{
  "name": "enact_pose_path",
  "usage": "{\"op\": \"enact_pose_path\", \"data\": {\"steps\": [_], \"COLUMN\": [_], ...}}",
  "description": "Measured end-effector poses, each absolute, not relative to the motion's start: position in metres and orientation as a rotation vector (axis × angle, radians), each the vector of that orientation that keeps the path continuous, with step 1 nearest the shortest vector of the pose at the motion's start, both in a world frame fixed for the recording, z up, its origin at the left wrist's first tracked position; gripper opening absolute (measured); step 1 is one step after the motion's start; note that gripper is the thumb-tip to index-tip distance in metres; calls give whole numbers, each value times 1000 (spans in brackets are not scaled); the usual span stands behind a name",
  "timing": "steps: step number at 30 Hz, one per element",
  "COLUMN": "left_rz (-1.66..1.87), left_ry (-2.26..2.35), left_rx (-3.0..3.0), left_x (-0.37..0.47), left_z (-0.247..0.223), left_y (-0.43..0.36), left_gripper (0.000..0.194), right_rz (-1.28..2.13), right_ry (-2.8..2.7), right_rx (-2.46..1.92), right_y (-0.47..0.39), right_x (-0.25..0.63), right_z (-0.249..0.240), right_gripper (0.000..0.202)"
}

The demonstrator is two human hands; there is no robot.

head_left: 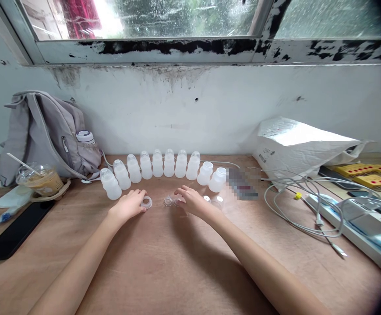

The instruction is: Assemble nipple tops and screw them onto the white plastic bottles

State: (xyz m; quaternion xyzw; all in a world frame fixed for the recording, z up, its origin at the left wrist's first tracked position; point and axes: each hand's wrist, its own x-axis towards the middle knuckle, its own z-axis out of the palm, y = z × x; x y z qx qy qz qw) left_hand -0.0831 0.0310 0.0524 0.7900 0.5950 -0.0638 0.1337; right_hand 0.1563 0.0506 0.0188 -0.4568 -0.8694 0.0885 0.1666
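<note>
Several frosted white bottles [157, 164] stand in a curved row by the wall. Most wear clear domed caps; the two at the right end, one of them a wide-necked bottle [217, 180], have no dome. My left hand [132, 204] has its fingers around the edge of a clear ring-shaped piece [146, 202] on the table. My right hand [188, 199] has its fingertips on another small clear piece [177, 202], just right of a clear ring [167, 201]. Small clear pieces with white centres [219, 200] lie beyond my right wrist.
At the left are a grey backpack [46, 131], an iced drink cup [42, 181] and a black phone [18, 229]. A white bag [295, 146], coiled cables [276, 210], a power strip [358, 236] and yellow parts [368, 175] occupy the right.
</note>
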Motion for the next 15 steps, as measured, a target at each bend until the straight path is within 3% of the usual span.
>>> {"op": "enact_pose_path", "data": {"steps": [7, 15], "left_rz": [-141, -72], "left_ry": [1725, 1730], "left_rx": [2298, 2338], "left_x": [-83, -79], "left_z": [57, 69], "left_y": [29, 22], "left_gripper": [45, 42], "right_rz": [-98, -380], "right_ry": [-1984, -1983], "right_rx": [-1228, -1538], "right_y": [69, 122], "right_x": [193, 213], "right_z": [64, 64], "right_gripper": [18, 43]}}
